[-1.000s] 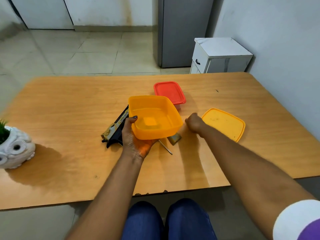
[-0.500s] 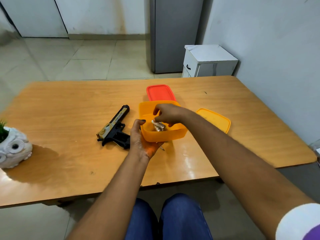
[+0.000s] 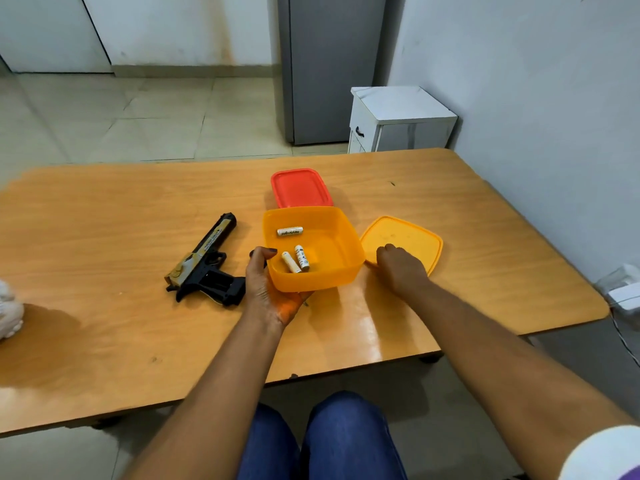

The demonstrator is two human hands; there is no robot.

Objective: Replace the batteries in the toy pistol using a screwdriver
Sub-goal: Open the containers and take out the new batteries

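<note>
A black and gold toy pistol (image 3: 204, 263) lies on the wooden table (image 3: 104, 209), left of centre. My left hand (image 3: 265, 289) grips an orange plastic box (image 3: 332, 251) from beneath, thumb hooked over its left rim. Three white batteries (image 3: 294, 252) lie inside the box. My right hand (image 3: 400, 270) reaches the near edge of the orange lid (image 3: 410, 239), fingers curled down onto it; whether they grip it I cannot tell. The screwdriver is mostly hidden under the box and my left hand.
A red lidded container (image 3: 300, 187) sits just behind the orange box. A white owl planter (image 3: 8, 311) is at the table's left edge. Beyond the table stand a white cabinet (image 3: 398, 119) and a grey fridge (image 3: 332, 64); the wall runs along the right.
My right hand dropped batteries into the orange box, then moved right to the orange lid. The left hand kept hold of the box, which has tilted level.
</note>
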